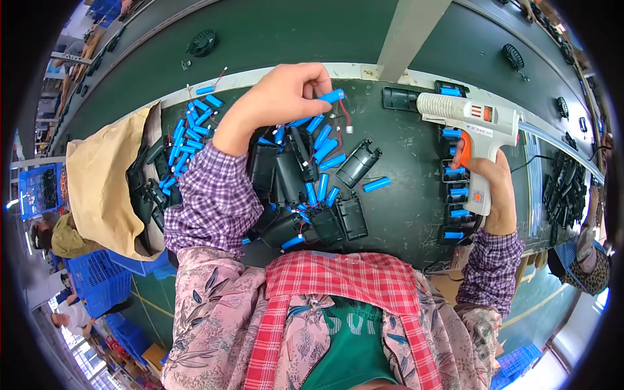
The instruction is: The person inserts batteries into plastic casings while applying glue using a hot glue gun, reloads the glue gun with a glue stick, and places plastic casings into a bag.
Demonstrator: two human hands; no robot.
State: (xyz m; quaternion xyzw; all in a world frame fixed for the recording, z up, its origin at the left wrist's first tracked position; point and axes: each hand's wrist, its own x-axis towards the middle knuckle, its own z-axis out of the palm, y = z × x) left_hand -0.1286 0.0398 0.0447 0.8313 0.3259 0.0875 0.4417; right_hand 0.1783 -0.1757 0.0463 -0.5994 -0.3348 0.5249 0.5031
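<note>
Between the thumb and fingers of my left hand (286, 94) is a blue battery (333, 97), its red wire and white connector (350, 129) hanging down. My right hand (493, 179) grips a white hot glue gun (484, 127), fingers at its orange trigger (463, 149). The gun's nozzle points left, over a black plastic housing (400, 99). Below the gun runs a column of black housings with blue batteries (458, 192) in them. Loose blue batteries (323, 151) and black plastic housings (359, 164) lie in a pile below my left hand.
A brown paper bag (107, 175) with black parts stands at the left beside more blue batteries (188, 133). A metal post (411, 39) rises at the table's far edge. Beyond it, a green conveyor (292, 32) carries round black parts (203, 42). Other people work nearby.
</note>
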